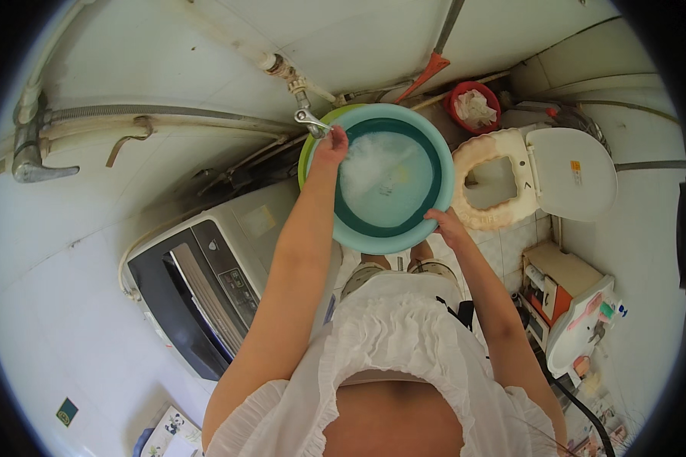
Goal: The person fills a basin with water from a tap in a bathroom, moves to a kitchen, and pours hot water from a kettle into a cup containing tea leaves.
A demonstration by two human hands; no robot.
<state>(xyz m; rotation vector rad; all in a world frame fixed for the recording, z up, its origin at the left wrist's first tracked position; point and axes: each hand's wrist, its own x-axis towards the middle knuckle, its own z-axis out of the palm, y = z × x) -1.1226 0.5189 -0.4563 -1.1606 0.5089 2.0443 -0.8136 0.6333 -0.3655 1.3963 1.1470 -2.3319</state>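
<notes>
A light-blue plastic basin (445,171) with a dark teal inner wall holds water, whitish and bubbly at its left side. My left hand (334,144) is at the lever of a metal wall tap (307,117), over the basin's upper left rim; its fingertips touch the lever. My right hand (446,224) grips the basin's lower right rim, with the thumb on top and the fingers mostly hidden beneath. A green basin (304,160) shows behind and under the blue one's left edge.
A washing machine (206,285) stands at the left. To the right are a toilet with a padded seat cover (486,220) and raised lid (577,171), a red bin (463,121) with a bag, and a washbasin (566,343) beyond a small cabinet (571,268).
</notes>
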